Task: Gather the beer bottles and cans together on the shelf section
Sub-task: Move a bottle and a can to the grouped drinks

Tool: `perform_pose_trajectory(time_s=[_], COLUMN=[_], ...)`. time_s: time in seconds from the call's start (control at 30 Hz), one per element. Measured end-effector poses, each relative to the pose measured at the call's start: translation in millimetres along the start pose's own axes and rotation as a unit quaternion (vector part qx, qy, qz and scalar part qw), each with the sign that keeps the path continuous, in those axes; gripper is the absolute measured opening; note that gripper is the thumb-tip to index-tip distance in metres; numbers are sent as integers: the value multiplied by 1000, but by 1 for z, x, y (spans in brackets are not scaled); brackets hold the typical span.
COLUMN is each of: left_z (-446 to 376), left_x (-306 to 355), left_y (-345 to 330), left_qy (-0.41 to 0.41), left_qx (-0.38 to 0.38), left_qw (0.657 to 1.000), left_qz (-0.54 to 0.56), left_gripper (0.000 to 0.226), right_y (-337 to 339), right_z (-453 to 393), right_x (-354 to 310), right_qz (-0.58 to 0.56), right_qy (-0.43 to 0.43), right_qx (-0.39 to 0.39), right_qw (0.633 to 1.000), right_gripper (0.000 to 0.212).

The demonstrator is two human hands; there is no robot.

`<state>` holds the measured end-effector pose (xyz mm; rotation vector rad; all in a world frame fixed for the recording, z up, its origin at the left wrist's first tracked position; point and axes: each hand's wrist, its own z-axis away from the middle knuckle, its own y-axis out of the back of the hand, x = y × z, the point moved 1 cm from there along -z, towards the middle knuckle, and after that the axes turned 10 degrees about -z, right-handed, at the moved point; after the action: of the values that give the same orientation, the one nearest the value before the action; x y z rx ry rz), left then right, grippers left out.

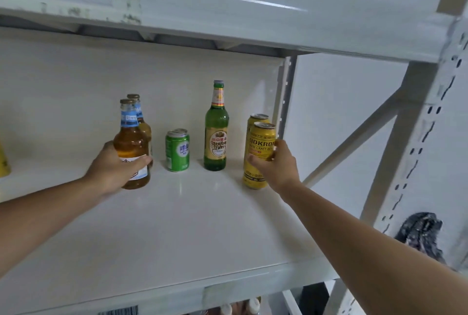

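Status: task in progress, est. past the midpoint; six beer items stand on the white shelf (177, 226), all upright, in the rear-right part of the section.

Positions, L to R: front amber bottle (131, 147) w/ blue neck label; rear amber bottle (141, 122) just behind it, partly hidden, contact btwn the two cannot be told; green can (177, 150) standing alone; green bottle (215, 135) standing alone; front yellow can (260, 152); rear yellow can (255, 118) just behind it, mostly hidden.

Left hand (114, 168): fingers wrapped round the lower body of the front amber bottle; thumb side hidden behind the glass. Right hand (276, 162): fingers and thumb curled round the mid-body of the front yellow can.

Done: items share one shelf section, in a loose row. Remaining, as judged: gaps persist btwn amber pair and green can, green can and green bottle, green bottle and yellow pair; outer items prob. need sliding inward toward the centre. A yellow object (3, 160) at the far-left edge is cropped; cannot tell if it belongs to the set.
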<state>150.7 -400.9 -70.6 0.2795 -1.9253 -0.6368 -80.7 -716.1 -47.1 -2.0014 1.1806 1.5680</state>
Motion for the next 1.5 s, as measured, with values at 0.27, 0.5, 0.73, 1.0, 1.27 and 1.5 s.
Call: perform_pose_trajectory(time_s=[0.27,0.5,0.73,1.0,1.27,1.5], left_z=[7,14,20,42,66,93], left_x=[3,9,13,-4,-25,-38], left_y=[4,-1,4,24,57,94], left_qy=[-5,-2,28,41,11,-68], left_qx=[-16,-5,-21,-79,-76,-104], left_qw=[1000,1000,999,984,975,949], left_qz=[21,16,9,-154,-209,-291], left_gripper=[88,55,50,86,71,48], right_y=[1,0,2,6,-13,-69], right_z=[-18,-28,-27,-4,49,89], right_x=[13,16,16,16,-10,-47], right_qz=[21,19,20,49,238,317], right_qy=[-7,-14,-16,-43,42,109], right_qx=[12,6,-6,34,3,-138], right_qw=[1000,1000,1000,997,970,932], right_gripper=[77,76,73,78,30,19])
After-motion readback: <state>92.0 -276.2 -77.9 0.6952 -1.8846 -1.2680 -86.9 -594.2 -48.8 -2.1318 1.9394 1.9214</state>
